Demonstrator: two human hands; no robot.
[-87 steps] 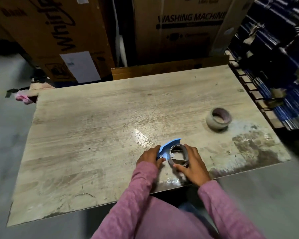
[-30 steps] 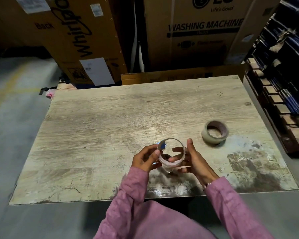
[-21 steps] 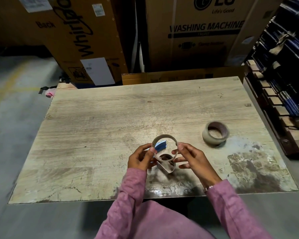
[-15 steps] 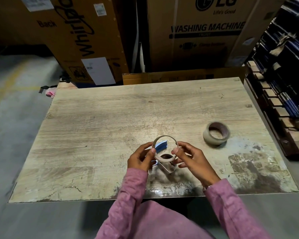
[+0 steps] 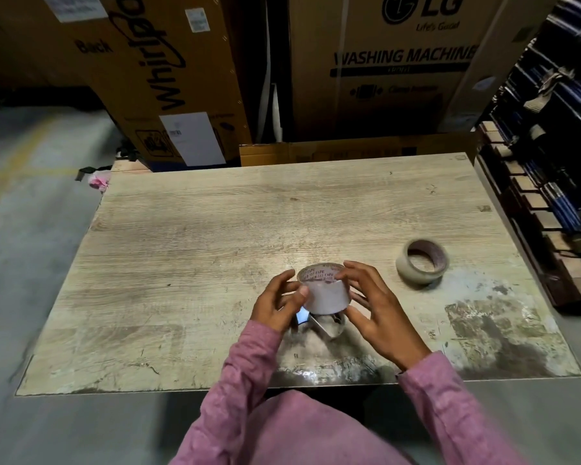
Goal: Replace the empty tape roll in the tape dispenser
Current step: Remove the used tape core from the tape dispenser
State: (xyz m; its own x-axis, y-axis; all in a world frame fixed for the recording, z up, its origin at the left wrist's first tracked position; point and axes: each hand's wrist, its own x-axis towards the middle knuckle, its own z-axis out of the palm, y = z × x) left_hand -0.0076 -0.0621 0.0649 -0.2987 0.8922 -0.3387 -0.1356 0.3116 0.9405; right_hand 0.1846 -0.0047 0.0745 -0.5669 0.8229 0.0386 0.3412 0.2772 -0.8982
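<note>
Most of the tape dispenser (image 5: 317, 322) sits hidden beneath the empty tape roll (image 5: 324, 292); you see only a blue corner and a metal edge below it. Two rolls are in view: the bare core between your hands near the table's (image 5: 188, 250) front edge, and one fuller tape roll (image 5: 420, 263) lying well apart to your right. Your left hand (image 5: 279, 305) pinches the core's side, while your right hand (image 5: 376, 312) cups it with fingers spread. Two cardboard boxes (image 5: 383, 68) stand behind the table.
</note>
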